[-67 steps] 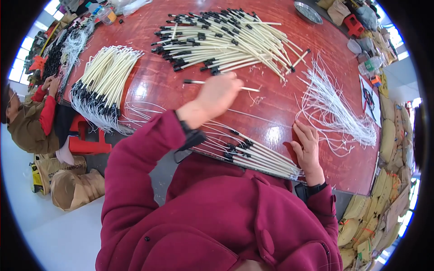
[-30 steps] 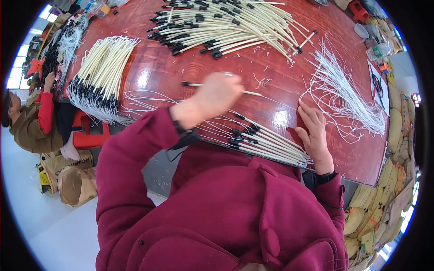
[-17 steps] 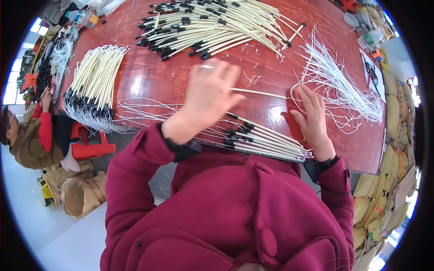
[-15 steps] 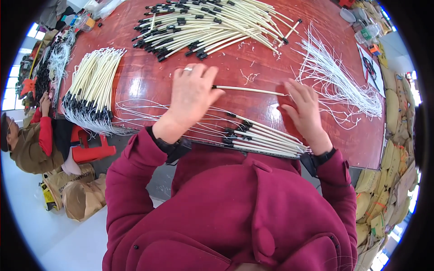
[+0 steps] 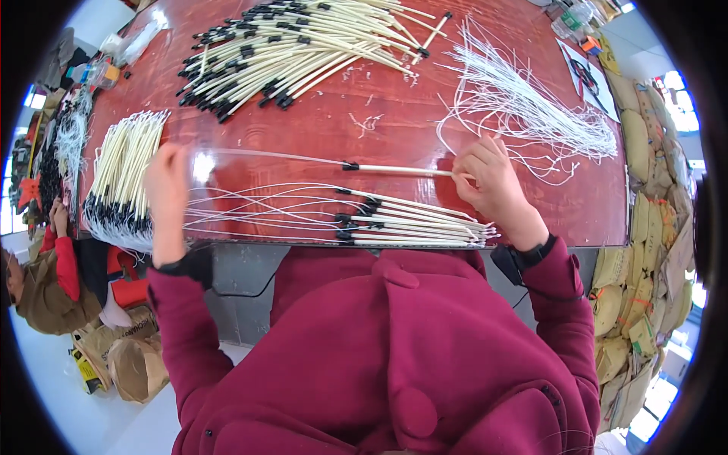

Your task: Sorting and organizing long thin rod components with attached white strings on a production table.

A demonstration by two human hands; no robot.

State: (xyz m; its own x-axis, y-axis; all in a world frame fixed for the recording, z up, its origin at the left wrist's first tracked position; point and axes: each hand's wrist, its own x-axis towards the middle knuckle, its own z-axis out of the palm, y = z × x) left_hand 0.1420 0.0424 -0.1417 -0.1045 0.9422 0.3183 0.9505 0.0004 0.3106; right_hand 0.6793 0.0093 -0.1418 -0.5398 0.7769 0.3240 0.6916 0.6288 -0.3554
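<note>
1. From my remote seat, the red table (image 5: 288, 125) fills most of the head view.
2. At its far side I see the loose pile of capped tubes (image 5: 318, 45); the bundle of white cords (image 5: 531, 106) lies to the right.
3. A row of corded tubes (image 5: 417, 235) lies along the near edge, tails pointing left.
4. My right hand (image 5: 489, 178) has thumb and fingers pinched narrow at the right end of the cream tube (image 5: 402, 170), which lies across mid-table, beyond that row.
5. My left hand (image 5: 167, 193) is blurred, well apart at the left; I cannot tell how tightly its fingers close.
6. A white cord (image 5: 288, 156) runs nearly straight from the black cap (image 5: 350, 166) toward it. I judge the step as drawing cord through; the next move calls for a steady right pinch and an even leftward pull.
</note>
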